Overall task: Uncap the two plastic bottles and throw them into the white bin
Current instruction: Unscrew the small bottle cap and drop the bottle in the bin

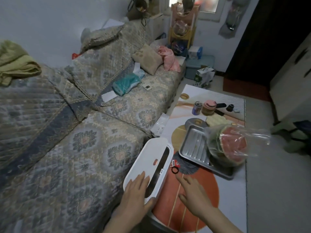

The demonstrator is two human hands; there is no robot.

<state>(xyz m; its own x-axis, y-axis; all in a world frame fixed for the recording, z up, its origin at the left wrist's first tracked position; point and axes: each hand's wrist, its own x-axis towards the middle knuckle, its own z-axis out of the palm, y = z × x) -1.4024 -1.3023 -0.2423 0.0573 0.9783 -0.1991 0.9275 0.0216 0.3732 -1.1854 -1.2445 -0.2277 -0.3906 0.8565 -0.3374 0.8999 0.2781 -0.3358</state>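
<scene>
The white bin [146,158] stands between the sofa and the low table, its lid showing a narrow dark opening along the right side. My left hand [136,190] lies flat on the near end of the lid, fingers spread, thumb around the bin's near edge. Open and empty, my right hand [193,194] hovers over the table just right of the bin, index finger pointing toward a small black ring [175,170]. A small red and white label scrap [175,163] lies by the ring. No plastic bottles are visible.
The low table [232,207] carries a steel tray [193,148], a bagged watermelon half [230,147], a can [197,107], a pink-lidded jar [209,107] and dark small items [225,106]. The patterned sofa [75,132] fills the left. Boxes [203,74] and a shelf stand at the back.
</scene>
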